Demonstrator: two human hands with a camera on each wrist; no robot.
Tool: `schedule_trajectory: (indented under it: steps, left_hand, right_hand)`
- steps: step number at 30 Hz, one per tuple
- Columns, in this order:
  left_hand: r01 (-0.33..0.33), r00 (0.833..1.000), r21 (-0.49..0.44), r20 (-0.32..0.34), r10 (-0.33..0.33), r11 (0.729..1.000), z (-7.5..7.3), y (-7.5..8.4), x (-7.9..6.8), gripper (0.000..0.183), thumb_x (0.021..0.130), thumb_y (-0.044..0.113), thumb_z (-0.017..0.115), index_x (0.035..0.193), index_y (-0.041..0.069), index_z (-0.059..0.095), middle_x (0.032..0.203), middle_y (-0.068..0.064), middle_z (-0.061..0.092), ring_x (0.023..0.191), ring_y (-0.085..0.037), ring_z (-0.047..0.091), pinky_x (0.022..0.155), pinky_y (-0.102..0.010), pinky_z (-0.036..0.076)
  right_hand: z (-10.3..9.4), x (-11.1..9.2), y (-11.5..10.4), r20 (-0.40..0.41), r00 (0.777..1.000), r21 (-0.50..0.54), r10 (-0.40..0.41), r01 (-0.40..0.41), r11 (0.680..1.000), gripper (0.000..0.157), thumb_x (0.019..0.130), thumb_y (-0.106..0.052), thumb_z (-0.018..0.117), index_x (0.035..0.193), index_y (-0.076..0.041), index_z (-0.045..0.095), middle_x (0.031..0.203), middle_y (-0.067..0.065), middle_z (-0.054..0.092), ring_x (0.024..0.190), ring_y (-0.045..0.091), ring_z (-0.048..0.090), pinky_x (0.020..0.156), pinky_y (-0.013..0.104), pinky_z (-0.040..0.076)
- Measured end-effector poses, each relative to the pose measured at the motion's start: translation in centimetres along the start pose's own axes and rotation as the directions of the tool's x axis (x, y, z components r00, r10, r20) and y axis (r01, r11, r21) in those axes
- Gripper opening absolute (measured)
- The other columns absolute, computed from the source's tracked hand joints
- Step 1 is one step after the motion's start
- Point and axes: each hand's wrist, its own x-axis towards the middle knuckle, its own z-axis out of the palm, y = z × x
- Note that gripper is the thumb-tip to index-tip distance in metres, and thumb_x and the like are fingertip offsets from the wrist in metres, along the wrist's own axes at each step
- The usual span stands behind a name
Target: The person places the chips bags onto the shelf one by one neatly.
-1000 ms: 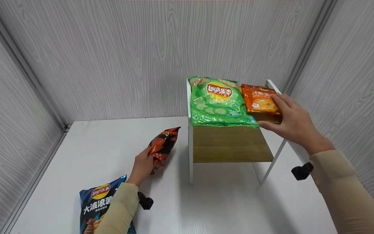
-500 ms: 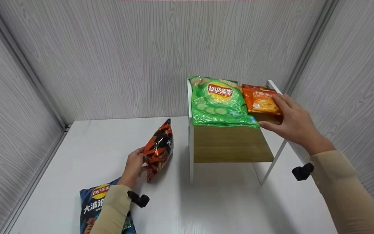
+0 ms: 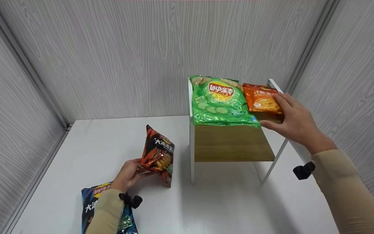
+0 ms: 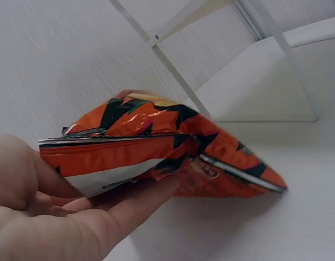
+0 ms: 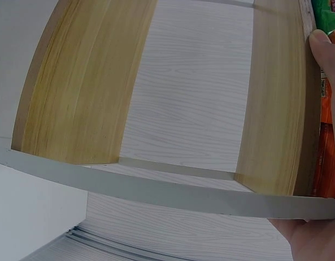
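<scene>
My left hand point(image 3: 131, 174) grips a black-and-orange chip bag point(image 3: 158, 152) by its lower left end, above the table. In the left wrist view the chip bag point(image 4: 140, 122) shows its folded end seam, with the thumb on one side and fingers beneath. At the small two-tier shelf point(image 3: 234, 143), my right hand point(image 3: 299, 122) holds the front right corner. Its fingertips overlap an orange snack bag point(image 3: 261, 100) on the top tier, and the thumb lies along the front edge. A green Lay's bag point(image 3: 219, 100) lies to the left of that bag.
A blue Lay's bag point(image 3: 89, 201) lies on the white table point(image 3: 86, 146), partly hidden under my left forearm. The shelf has white side frames point(image 3: 192, 152) and wooden boards point(image 5: 75, 92). Grey wood-grain walls point(image 3: 125, 58) close in the table.
My left hand has moved slightly left and toward me, turning the black-and-orange bag so its printed front faces the head camera. My right hand keeps its place on the shelf.
</scene>
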Motion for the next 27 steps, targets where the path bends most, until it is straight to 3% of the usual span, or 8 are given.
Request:
schedule_trajectory:
  steps: [5, 7, 11, 15, 18, 21, 23, 27]
  left_hand:
    - [0.046, 0.996, 0.217, -0.089, -0.028, 0.975, -0.8, -0.3, -0.1, 0.051, 0.101, 0.001, 0.038, 0.151, -0.008, 0.027, 0.145, -0.029, 0.043, 0.109, -0.023, 0.062, 0.104, -0.043, 0.050]
    - [0.063, 0.992, 0.323, -0.127, -0.022, 0.944, -0.8, -0.1, -0.2, 0.053, 0.102, 0.006, 0.038, 0.152, -0.006, 0.025, 0.146, -0.028, 0.043, 0.115, -0.027, 0.060, 0.105, -0.042, 0.049]
    - [0.032, 0.988, 0.530, -0.146, 0.055, 0.847, -0.4, 0.4, -0.3, 0.057, 0.099, 0.008, 0.032, 0.154, -0.006, 0.021, 0.153, -0.029, 0.035, 0.139, -0.037, 0.041, 0.116, -0.049, 0.037]
    - [-0.024, 0.967, 0.718, -0.161, 0.200, 0.695, 0.4, 0.8, -0.1, 0.057, 0.097, 0.007, 0.029, 0.153, -0.005, 0.024, 0.156, -0.030, 0.028, 0.148, -0.042, 0.025, 0.121, -0.053, 0.024]
    - [-0.077, 0.938, 0.805, -0.142, 0.317, 0.589, 1.2, 0.9, 0.2, 0.055, 0.100, 0.008, 0.032, 0.153, -0.004, 0.024, 0.157, -0.029, 0.029, 0.148, -0.043, 0.025, 0.121, -0.054, 0.024]
    - [-0.182, 0.888, 0.866, -0.058, 0.455, 0.466, 2.2, 0.7, 0.3, 0.054, 0.100, 0.008, 0.041, 0.151, -0.005, 0.029, 0.156, -0.027, 0.032, 0.146, -0.042, 0.029, 0.120, -0.054, 0.026]
    - [-0.247, 0.849, 0.896, 0.017, 0.527, 0.369, 2.9, 0.4, 0.2, 0.054, 0.100, 0.009, 0.048, 0.151, -0.003, 0.032, 0.156, -0.025, 0.033, 0.146, -0.040, 0.030, 0.120, -0.054, 0.028]
    - [-0.341, 0.791, 0.925, 0.185, 0.584, 0.169, 4.4, -0.2, 0.3, 0.057, 0.098, 0.014, 0.057, 0.149, 0.000, 0.037, 0.158, -0.021, 0.033, 0.148, -0.038, 0.028, 0.120, -0.054, 0.028]
  right_hand:
    - [0.1, 0.0, 0.0, 0.005, 1.000, 0.001, 0.005, -0.005, 1.000, 0.095, 0.083, -0.062, 0.068, 0.157, -0.019, 0.027, 0.161, 0.015, 0.028, 0.140, 0.048, 0.033, 0.107, 0.072, 0.033]
    - [0.2, 0.1, 0.0, 0.001, 1.000, 0.002, 0.002, -0.002, 1.000, 0.095, 0.083, -0.062, 0.068, 0.157, -0.019, 0.028, 0.160, 0.015, 0.029, 0.139, 0.048, 0.034, 0.107, 0.071, 0.033]
    - [0.1, 0.1, 0.0, -0.010, 1.000, 0.006, -0.010, 0.010, 1.000, 0.095, 0.083, -0.060, 0.069, 0.157, -0.018, 0.028, 0.159, 0.015, 0.030, 0.138, 0.046, 0.036, 0.106, 0.070, 0.035]
    - [0.0, 0.1, 0.1, -0.005, 1.000, 0.007, -0.008, 0.008, 1.000, 0.095, 0.083, -0.060, 0.068, 0.157, -0.018, 0.027, 0.159, 0.015, 0.030, 0.138, 0.047, 0.036, 0.106, 0.070, 0.035]
    - [-0.1, 0.0, 0.1, 0.000, 1.000, 0.004, -0.002, 0.002, 1.000, 0.095, 0.083, -0.061, 0.068, 0.158, -0.018, 0.027, 0.160, 0.015, 0.028, 0.139, 0.047, 0.034, 0.107, 0.071, 0.034]
    - [-0.1, 0.0, 0.1, 0.003, 1.000, 0.004, 0.003, -0.003, 1.000, 0.096, 0.083, -0.061, 0.069, 0.158, -0.018, 0.026, 0.161, 0.015, 0.027, 0.140, 0.048, 0.033, 0.107, 0.072, 0.033]
    - [-0.1, 0.0, 0.1, 0.006, 1.000, 0.005, 0.006, -0.006, 1.000, 0.096, 0.083, -0.061, 0.069, 0.158, -0.018, 0.026, 0.161, 0.016, 0.026, 0.141, 0.048, 0.032, 0.107, 0.072, 0.033]
    - [0.0, 0.0, 0.1, 0.005, 1.000, 0.007, 0.009, -0.009, 1.000, 0.095, 0.083, -0.061, 0.068, 0.158, -0.019, 0.027, 0.161, 0.015, 0.027, 0.140, 0.048, 0.033, 0.107, 0.071, 0.033]
